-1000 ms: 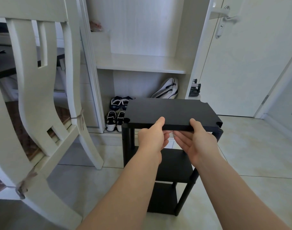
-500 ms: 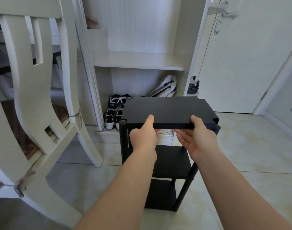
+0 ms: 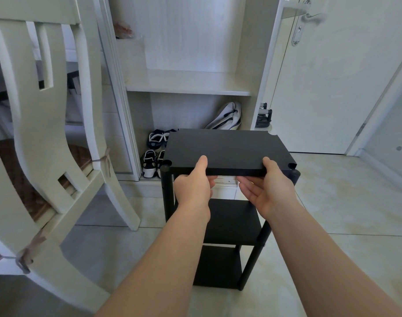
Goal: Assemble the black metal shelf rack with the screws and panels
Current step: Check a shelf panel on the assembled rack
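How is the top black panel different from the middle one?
The top panel is held by the left hand and the right hand; the middle panel is untouched. The top panel is up at the tops of the posts; the middle panel sits lower down. Both are black, flat and level.

1. The rack (image 3: 232, 220) stands on the floor (image 3: 344, 202) straight ahead of you, with its top panel (image 3: 225, 147) above two lower shelves.
2. Your left grip (image 3: 193, 186) and right grip (image 3: 268, 188) hold the panel's near edge, thumbs on top and fingers beneath.
3. A chair (image 3: 42, 133) stands left of the rack, close to you.
4. Behind the rack is a cabinet (image 3: 186, 83). In its bottom compartment, shoes (image 3: 153, 156) lie at the left and a bag (image 3: 227, 117) at the right.
5. A door (image 3: 332, 88) is right of the cabinet.
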